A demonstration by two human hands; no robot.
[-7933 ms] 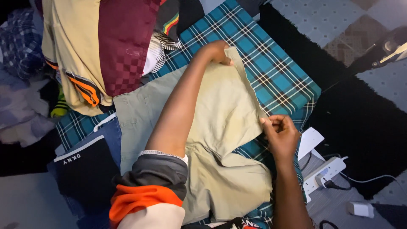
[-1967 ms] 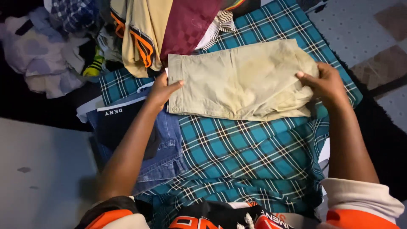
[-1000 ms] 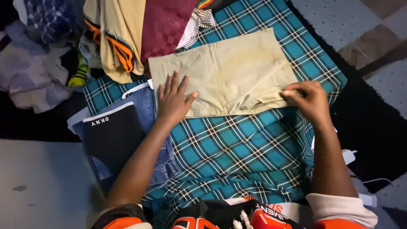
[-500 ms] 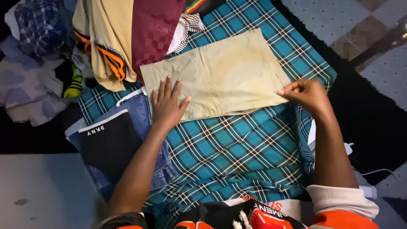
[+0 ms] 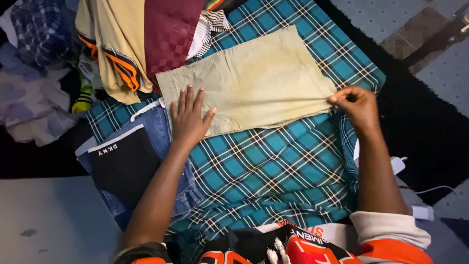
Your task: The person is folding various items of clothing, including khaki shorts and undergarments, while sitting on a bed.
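We see a folded pair of khaki cotton shorts (image 5: 254,83) lying flat on a teal plaid blanket (image 5: 273,166), in the upper middle of the frame. The left hand (image 5: 189,120) rests palm down with fingers spread on the lower left corner of the shorts, pressing the cloth without grasping it. The right hand (image 5: 355,105), at the right of the frame, pinches the lower right corner of the shorts between thumb and fingertips, and the fabric there looks drawn taut toward it.

At the lower left, just beside the left forearm, we find folded blue denim jeans (image 5: 168,146) with a folded black garment with a white band (image 5: 124,164) lying on top. In the upper left, a maroon checked cloth (image 5: 168,34) and a tan garment with orange and black stripes (image 5: 115,49) hang over the edge of the blanket, touching the top left of the shorts. A white power strip (image 5: 398,164) shows at the right edge, beside the right forearm.
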